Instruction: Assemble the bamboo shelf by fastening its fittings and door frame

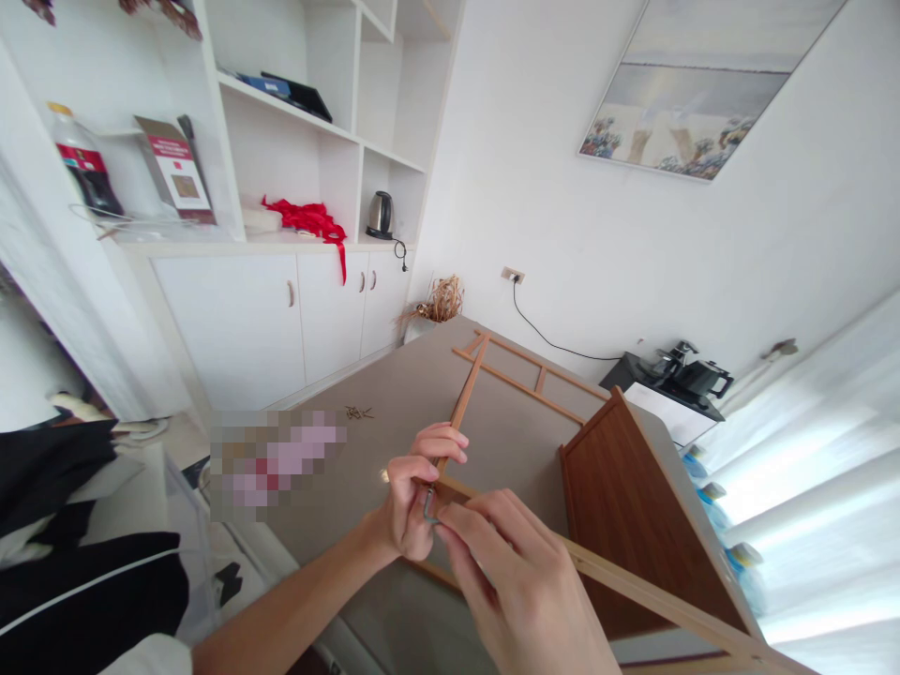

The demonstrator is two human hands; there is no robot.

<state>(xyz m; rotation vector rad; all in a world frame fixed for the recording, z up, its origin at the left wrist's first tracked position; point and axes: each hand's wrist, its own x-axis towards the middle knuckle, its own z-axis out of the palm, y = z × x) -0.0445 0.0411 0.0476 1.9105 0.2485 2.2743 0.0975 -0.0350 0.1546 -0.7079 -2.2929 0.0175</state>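
My left hand (412, 492) is closed around a wooden frame (470, 389) near a corner joint, where a long slat meets another rail. Between the thumb and fingers of my right hand (527, 572) is the long end of an L-shaped hex key (427, 506). Its other end points up at the joint beside my left fingers; whether it sits in a bolt head I cannot tell. From the joint a light wooden rail (653, 595) runs to the lower right, partly behind my right hand.
On the grey table (414, 394) lie several small bolts (358, 412), a slatted wooden frame (541, 380) and a brown wooden panel (647, 506) at the right. A black kettle (703, 377) stands on a cabinet beyond. White shelving (288, 159) is at the back left.
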